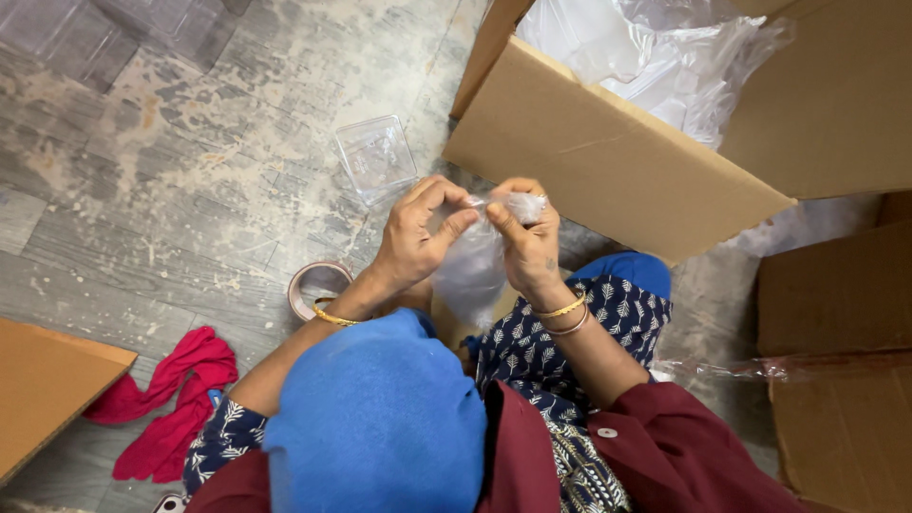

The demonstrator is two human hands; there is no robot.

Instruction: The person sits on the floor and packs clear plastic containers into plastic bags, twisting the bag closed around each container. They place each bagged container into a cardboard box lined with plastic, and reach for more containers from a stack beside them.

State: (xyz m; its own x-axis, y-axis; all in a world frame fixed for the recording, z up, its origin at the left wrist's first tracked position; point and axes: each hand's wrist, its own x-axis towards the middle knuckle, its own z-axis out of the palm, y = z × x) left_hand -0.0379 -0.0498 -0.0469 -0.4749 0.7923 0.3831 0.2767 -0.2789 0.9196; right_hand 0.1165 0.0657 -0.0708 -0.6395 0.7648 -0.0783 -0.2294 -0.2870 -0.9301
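Open brown carton (608, 152) upper right, clear plastic liner (665, 57) inside. Second brown carton (836, 380) at right edge. Flat brown cardboard (47, 389) lower left. Small clear bag (475, 261) held centre.

Just the one head cam, looking straight down from above you, pretty close; floor (171, 190) at 10 o'clock, cardboard box (608, 152) at 1.

Illumination is even, diffuse and moderately bright, with no single evident source. Shadows are soft and faint. Mild glare shows on the clear plastic sheeting (665, 57) at far right. Focus is sharp overall, with slight edge stretching.
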